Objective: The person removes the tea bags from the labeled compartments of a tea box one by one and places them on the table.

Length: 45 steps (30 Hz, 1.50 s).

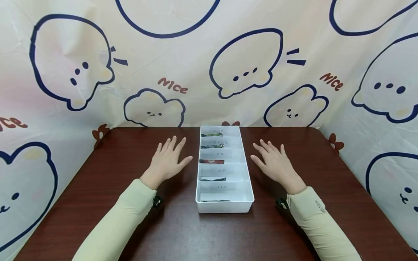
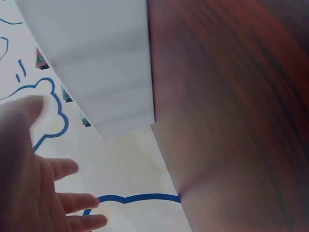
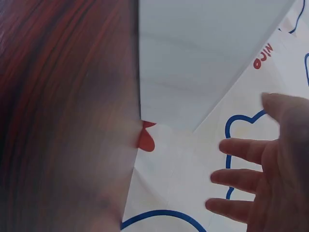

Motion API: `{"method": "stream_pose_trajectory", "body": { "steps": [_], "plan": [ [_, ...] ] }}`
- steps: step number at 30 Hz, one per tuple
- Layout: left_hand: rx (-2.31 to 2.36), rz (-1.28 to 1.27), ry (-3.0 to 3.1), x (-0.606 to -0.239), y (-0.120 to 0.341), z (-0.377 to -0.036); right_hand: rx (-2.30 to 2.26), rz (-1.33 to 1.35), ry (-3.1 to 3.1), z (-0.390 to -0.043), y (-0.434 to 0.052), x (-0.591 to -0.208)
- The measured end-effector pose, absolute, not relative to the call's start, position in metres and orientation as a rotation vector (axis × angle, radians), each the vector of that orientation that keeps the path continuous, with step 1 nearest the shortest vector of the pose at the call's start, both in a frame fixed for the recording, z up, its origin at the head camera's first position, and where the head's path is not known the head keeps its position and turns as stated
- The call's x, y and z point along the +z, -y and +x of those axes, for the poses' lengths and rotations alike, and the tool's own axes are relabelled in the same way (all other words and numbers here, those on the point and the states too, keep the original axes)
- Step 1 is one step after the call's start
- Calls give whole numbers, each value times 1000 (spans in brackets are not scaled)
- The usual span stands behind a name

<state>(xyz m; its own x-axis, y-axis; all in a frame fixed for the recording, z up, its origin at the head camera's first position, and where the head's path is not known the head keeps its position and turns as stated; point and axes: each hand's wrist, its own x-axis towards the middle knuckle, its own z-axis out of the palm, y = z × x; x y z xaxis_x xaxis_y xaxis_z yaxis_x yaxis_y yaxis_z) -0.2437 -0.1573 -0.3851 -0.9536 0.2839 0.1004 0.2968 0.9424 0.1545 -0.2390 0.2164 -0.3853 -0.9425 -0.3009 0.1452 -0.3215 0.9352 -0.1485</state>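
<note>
A white divided organizer tray sits lengthwise on the dark wooden desk, running from near the far edge toward the middle, so that its five compartments line up one behind the other in front of the person. Each compartment carries a white label card with small printed characters, too small to read, and holds what look like thin packets lying low against the dividers; their colours differ from slot to slot, dark green in some, red and black in the third. The left hand lies flat on the desk just beside the tray's left wall, palm down, fingers spread and straight, holding nothing. The right hand mirrors it on the other side, also flat, fingers spread and empty, a little apart from the tray's right wall. Placed like this, both hands flank the tray evenly and appear to be at rest, each with an equal reach to any compartment. Both arms wear pale yellow-green sleeves. In the wrist views the tray's smooth white side wall fills the upper part, with the fingers splayed before it. A cream cloth backdrop printed with blue-outlined cartoon animals hangs behind and around the desk.
</note>
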Motion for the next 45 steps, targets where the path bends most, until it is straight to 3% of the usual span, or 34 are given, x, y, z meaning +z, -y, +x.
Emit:
{"method": "stream_pose_trajectory", "body": {
  "steps": [18,36,45],
  "plan": [
    [-344,-494,3148,-377,154,-240,622,509,3044,-240,-215,-382],
    [-357,-504,3111,-380,156,-240,2003,363,2843,-240,-205,-376],
    [-363,-503,3116,-382,156,-240,2086,261,2784,-239,-199,-385]
  ]
}}
